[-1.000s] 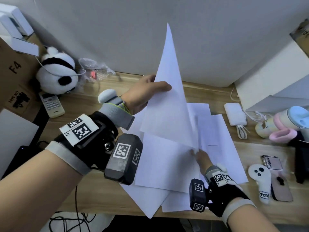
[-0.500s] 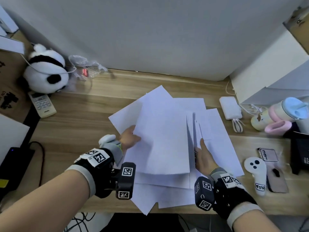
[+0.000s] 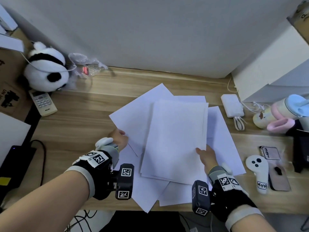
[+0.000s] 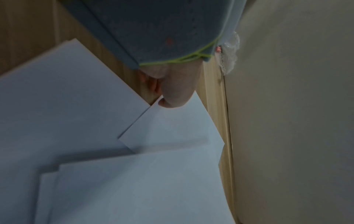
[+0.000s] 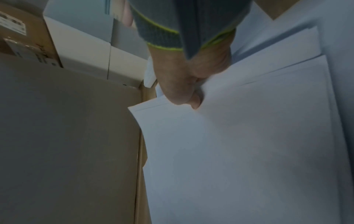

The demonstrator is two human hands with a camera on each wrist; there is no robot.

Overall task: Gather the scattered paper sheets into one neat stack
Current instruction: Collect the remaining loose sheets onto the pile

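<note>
The white paper sheets (image 3: 175,139) lie fanned over the middle of the table (image 3: 83,124), the lowest ones overhanging its near edge. The right hand (image 3: 206,157) pinches the near right corner of a small squared bundle (image 5: 239,144) lying on top of the spread; the right wrist view shows thumb and fingers (image 5: 195,103) closed on several layered edges. The left hand (image 3: 118,138) takes the near left corner of a skewed sheet (image 4: 172,128) toward the left edge of the spread, thumb on top; its fingers are hidden beneath, so I judge it a pinch rather than see it.

Paper this thin is light, limp and slick sheet on sheet: it probably sags from a corner, slides out of line easily and creases under hard pinching. Holding at opposite edges and tapping an edge on the table should square it best.

I count roughly seven or eight sheets by their visible corners; the bundle's exact number cannot be told.
</note>
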